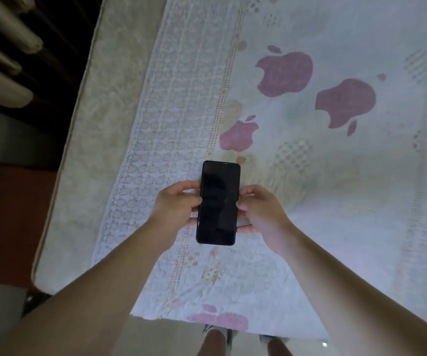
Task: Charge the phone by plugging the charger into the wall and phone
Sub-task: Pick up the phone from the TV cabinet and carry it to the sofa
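A black phone [219, 202] sits between two hands over a bed [84, 129]. The left hand [175, 205] holds the phone's left edge with its thumb on top and its fingers under. The right hand [261, 210] pinches the right edge the same way. Both hands are closed on the phone, one on each side. The screen is dark and faces up.

The phone is just over a white cloth [335, 176] with pink apple shapes on it. I cannot tell if the phone's back touches the cloth or hangs a little above it.

No charger, cord or wall plug shows here. So the charging has not started yet, I think. The step now looks like getting hold of the phone.

To do this well, keep the thumbs on the edges and off the screen, so it does not get pressed or slip. Hold it flat and steady. The little hole for the cord is most likely on the near short end, so keep that end free of fingers. One hand should keep the phone while the other goes for the cord. Push the cord in straight and gently, not at a slant.
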`<state>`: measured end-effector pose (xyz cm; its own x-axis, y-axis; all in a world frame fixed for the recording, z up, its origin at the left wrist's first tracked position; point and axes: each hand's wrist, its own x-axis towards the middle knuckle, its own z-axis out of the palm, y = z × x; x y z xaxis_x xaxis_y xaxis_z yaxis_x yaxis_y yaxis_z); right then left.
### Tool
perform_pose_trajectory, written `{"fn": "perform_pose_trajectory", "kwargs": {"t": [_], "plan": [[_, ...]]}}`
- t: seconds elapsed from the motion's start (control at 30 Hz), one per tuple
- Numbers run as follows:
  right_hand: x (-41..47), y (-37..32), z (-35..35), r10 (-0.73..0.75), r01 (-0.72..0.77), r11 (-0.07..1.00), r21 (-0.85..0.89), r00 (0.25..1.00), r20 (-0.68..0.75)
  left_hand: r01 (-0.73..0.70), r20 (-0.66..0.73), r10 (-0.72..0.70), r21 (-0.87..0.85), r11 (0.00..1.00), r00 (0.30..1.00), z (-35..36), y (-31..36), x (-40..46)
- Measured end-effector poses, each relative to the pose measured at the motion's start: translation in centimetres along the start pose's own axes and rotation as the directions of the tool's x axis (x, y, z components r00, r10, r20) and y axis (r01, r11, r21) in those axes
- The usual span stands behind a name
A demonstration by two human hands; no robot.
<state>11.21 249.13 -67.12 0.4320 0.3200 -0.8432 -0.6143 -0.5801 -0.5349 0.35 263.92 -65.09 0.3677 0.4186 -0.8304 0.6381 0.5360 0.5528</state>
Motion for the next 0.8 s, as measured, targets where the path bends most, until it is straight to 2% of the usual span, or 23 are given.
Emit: {"fn": "perform_pose_trajectory", "kwargs": {"t": [0.27, 0.47, 0.8], "plan": [[1.5, 1.0, 0.8, 0.026, -0.020, 0.998, 0.066, 0.996, -0.085, -0.008, -0.017, 0.008, 0.013, 1.000, 1.000, 0.3, -0.9, 2.7], [2.1, 1.8, 1.4, -0.007, 0.015, 0.998, 0.053, 0.988, -0.154, -0.014, -0.068, 0.016, 0.034, 0.999, 0.998, 0.1, -1.9, 4.1], [2.6, 2.8, 1.8, -0.141, 0.125, 0.989, -0.076, 0.956, -0.255, -0.059, -0.149, 0.082, 0.150, 0.987, 0.985, 0.0, -2.4, 4.8]]}}
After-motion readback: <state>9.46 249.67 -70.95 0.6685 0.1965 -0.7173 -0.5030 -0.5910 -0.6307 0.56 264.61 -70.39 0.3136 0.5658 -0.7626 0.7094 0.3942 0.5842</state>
